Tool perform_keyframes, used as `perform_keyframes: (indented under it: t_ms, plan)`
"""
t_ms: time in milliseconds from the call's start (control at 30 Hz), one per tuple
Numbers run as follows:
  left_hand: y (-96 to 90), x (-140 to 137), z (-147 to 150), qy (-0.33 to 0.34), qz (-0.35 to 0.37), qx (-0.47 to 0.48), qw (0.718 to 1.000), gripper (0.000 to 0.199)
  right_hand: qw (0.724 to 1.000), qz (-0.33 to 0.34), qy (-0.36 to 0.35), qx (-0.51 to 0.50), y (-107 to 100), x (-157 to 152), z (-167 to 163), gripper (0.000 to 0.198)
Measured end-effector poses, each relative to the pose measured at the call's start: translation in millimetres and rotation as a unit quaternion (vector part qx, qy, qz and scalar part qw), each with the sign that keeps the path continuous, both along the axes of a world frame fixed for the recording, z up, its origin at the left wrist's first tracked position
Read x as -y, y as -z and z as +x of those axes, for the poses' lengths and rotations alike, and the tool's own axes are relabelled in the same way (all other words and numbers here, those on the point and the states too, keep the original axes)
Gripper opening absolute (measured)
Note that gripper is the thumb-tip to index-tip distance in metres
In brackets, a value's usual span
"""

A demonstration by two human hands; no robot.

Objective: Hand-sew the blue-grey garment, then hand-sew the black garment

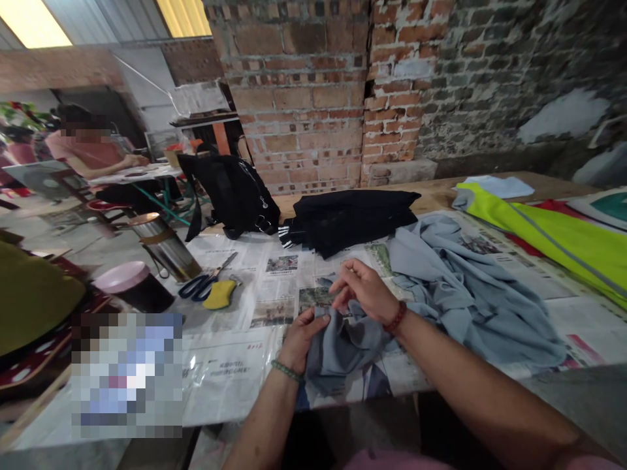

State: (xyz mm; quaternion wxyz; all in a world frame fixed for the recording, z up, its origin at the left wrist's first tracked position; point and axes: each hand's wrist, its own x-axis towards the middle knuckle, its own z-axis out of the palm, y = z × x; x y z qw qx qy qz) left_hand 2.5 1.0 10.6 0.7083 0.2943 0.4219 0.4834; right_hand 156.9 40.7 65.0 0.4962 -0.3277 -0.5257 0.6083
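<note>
Grey-blue cloth [465,287] lies in loose folds across the right half of the newspaper-covered table, its near end gathered between my hands. My left hand [300,339], with a green bracelet at the wrist, pinches an edge of this cloth between thumb and fingers. Just above and to the right, my right hand [365,290] is raised over the fabric, a red beaded bracelet on its wrist. Its fingers are bent in and drawn together; whatever they may hold is too small to make out.
Left of my hands are dark-handled scissors [208,281], a yellow sponge [219,295], a pink-lidded jar [134,287] and a steel flask [164,245]. Behind sit a black backpack [230,192] and folded black cloth [353,219]. A yellow-green garment [543,228] lies right. Another person [88,147] sits far left.
</note>
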Motion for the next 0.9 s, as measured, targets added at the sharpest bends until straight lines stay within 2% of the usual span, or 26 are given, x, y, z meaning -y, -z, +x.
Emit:
perform_keyframes:
  t_ms: [167,367,667,900]
  plan:
    - [-3.2,1,0,-0.003,-0.01,0.008,1.0,0.024,0.991,-0.108,-0.065,-0.053,-16,-35,10,0.004]
    - [-0.9,-1,-2,-0.042,-0.04,0.009,0.998,0.019,0.979,-0.166,-0.057,-0.104,-30,-64,23,0.017]
    - [1.1,-3,-3,-0.042,-0.038,0.002,0.998,0.017,0.975,-0.167,0.023,-0.147,-35,-85,28,0.019]
    - [1.2,-3,-5,-0.048,-0.032,0.001,0.998,0.014,0.978,-0.147,0.034,-0.141,-36,-80,32,0.013]
